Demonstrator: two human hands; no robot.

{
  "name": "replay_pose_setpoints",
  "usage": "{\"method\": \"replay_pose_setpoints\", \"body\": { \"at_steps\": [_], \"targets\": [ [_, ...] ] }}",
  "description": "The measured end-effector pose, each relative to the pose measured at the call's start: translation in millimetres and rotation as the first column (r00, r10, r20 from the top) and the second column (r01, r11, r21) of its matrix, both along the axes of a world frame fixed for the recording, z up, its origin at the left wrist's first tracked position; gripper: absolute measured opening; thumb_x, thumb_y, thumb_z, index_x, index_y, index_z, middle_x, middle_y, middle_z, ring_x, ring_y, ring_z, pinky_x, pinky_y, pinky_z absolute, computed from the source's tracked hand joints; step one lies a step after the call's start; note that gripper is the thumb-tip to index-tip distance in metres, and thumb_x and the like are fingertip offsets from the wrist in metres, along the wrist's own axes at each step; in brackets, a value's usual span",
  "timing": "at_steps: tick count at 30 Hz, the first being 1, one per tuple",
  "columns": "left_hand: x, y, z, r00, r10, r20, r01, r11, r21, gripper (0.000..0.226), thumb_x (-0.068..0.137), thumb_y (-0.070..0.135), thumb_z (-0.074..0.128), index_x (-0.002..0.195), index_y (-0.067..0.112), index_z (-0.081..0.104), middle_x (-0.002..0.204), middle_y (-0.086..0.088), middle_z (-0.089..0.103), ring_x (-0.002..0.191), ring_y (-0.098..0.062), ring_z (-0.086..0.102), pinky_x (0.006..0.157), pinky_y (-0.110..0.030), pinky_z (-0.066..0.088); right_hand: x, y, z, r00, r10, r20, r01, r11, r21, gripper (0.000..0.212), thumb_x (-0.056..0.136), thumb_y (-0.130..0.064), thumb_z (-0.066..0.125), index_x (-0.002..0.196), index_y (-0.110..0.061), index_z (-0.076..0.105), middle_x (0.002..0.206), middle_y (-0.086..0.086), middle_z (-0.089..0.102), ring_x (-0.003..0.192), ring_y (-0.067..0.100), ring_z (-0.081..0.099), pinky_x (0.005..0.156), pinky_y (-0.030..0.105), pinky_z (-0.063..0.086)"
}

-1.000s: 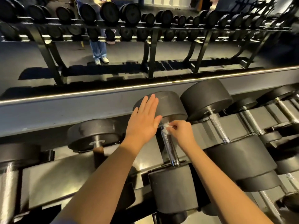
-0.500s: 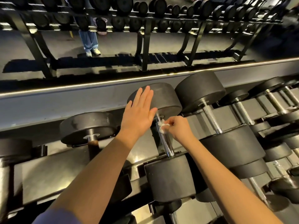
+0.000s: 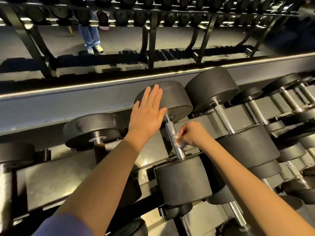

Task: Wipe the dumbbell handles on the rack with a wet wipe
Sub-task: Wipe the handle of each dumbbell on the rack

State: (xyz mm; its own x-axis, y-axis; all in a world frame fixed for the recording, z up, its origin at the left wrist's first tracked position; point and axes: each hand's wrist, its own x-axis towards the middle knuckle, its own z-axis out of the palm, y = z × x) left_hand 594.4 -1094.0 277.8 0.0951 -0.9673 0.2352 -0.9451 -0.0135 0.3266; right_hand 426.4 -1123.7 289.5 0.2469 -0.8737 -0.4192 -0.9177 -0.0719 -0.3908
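Centrally, a sloped metal rack [image 3: 56, 178] carries a row of black round-headed dumbbells, seen from the head camera. The dumbbell [image 3: 182, 181] being worked on lies in the middle of the row with its far head [image 3: 177, 101] up the slope and its near head toward the viewer. A neighbouring dumbbell [image 3: 211, 89] sits just beside it on the right, and another [image 3: 93, 128] lies apart on the left.

The left hand [image 3: 146, 116] lies flat against the left flank of the far head. Its fingers [image 3: 153, 96] are straight and pressed together, with the thumb held slightly out, and they grip nothing.

The right hand [image 3: 194, 133] is curled beside the chrome knurled handle [image 3: 170, 130], between the two heads. Its fingers [image 3: 185, 132] pinch a small crumpled white wet wipe [image 3: 178, 140], which is pressed against the right side of the handle at about mid-length to lower down. The bare knurling above the wipe is exposed.

Compared with half a second earlier, the wipe and right hand have travelled down the handle from just under the far head toward the near head. The left hand keeps the same flat contact on the far head.
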Motion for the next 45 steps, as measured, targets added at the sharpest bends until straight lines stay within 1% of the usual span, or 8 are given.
{"method": "replay_pose_setpoints", "body": {
  "at_steps": [4,11,16,23,29,35,42,45],
  "targets": [
    [0,0,0,1.000,-0.004,-0.003,0.004,1.000,-0.007,0.061,0.101,0.041,0.029,0.153,0.019,0.006,0.162,0.002,-0.002,0.148,-0.018,-0.004,0.115,-0.048,0.026,-11,-1,2,0.974,0.146,-0.174,-0.125,0.984,0.123,0.013,0.070,-0.006,0.077,0.082,-0.012,0.075,0.084,0.011,0.071,0.079,0.020,0.067,0.074,0.031,0.055],
    [-1,-1,0,1.000,0.000,-0.024,-0.001,1.000,-0.013,0.061,0.101,0.041,0.031,0.153,0.020,0.007,0.162,0.002,-0.001,0.148,-0.017,-0.004,0.116,-0.049,0.025,9,-6,-4,0.956,-0.133,0.260,0.172,0.976,-0.131,0.007,0.080,-0.009,0.071,0.076,-0.013,0.066,0.083,0.006,0.062,0.080,0.018,0.059,0.067,0.023,0.043],
    [0,0,-1,1.000,-0.003,-0.024,0.002,1.000,-0.017,0.061,0.101,0.041,0.030,0.153,0.020,0.007,0.162,0.003,-0.001,0.148,-0.017,-0.004,0.116,-0.049,0.023,-5,-1,-3,0.993,0.018,-0.116,-0.010,0.998,0.063,0.012,0.069,-0.006,0.078,0.080,-0.009,0.075,0.086,0.011,0.072,0.083,0.021,0.068,0.075,0.031,0.056],
    [0,1,0,1.000,-0.007,-0.024,0.007,1.000,-0.019,0.061,0.101,0.041,0.029,0.153,0.020,0.006,0.162,0.003,-0.002,0.148,-0.016,-0.005,0.118,-0.048,0.021,25,-10,-7,0.904,-0.161,0.396,0.261,0.941,-0.214,0.011,0.083,-0.010,0.065,0.073,-0.005,0.069,0.071,0.010,0.063,0.069,0.020,0.057,0.054,0.021,0.040],
    [0,1,-1,1.000,0.001,-0.006,-0.002,1.000,-0.026,0.061,0.100,0.040,0.030,0.153,0.018,0.008,0.162,0.002,0.001,0.148,-0.018,-0.003,0.116,-0.049,0.024,6,-4,-6,0.987,-0.080,0.137,0.089,0.994,-0.062,0.018,0.081,-0.009,0.069,0.089,0.007,0.070,0.081,0.019,0.066,0.073,0.016,0.054,0.064,0.025,0.045],
    [-1,3,1,1.000,-0.002,-0.004,0.002,1.000,-0.024,0.062,0.099,0.042,0.026,0.153,0.019,0.008,0.162,0.002,0.000,0.148,-0.018,-0.003,0.117,-0.048,0.023,24,-10,-8,0.904,-0.132,0.406,0.235,0.948,-0.214,0.011,0.080,-0.012,0.073,0.089,-0.005,0.070,0.084,0.005,0.065,0.078,0.015,0.058,0.066,0.018,0.040],
    [-1,2,0,1.000,-0.004,-0.004,0.004,1.000,-0.015,0.062,0.099,0.043,0.024,0.153,0.019,0.007,0.162,0.002,-0.001,0.148,-0.018,-0.005,0.117,-0.048,0.023,7,2,-9,1.000,-0.025,-0.013,0.024,0.997,-0.079,0.011,0.077,-0.012,0.069,0.079,-0.001,0.070,0.079,0.015,0.068,0.077,0.025,0.065,0.068,0.030,0.052],
    [-1,2,-1,1.000,-0.006,-0.004,0.006,1.000,-0.011,0.061,0.100,0.041,0.027,0.153,0.019,0.007,0.162,0.002,-0.001,0.148,-0.018,-0.005,0.117,-0.048,0.022,10,1,-4,0.975,-0.093,0.201,0.124,0.981,-0.147,0.004,0.080,-0.009,0.070,0.082,-0.011,0.067,0.083,0.006,0.062,0.079,0.017,0.058,0.066,0.024,0.042]
  ]
}}
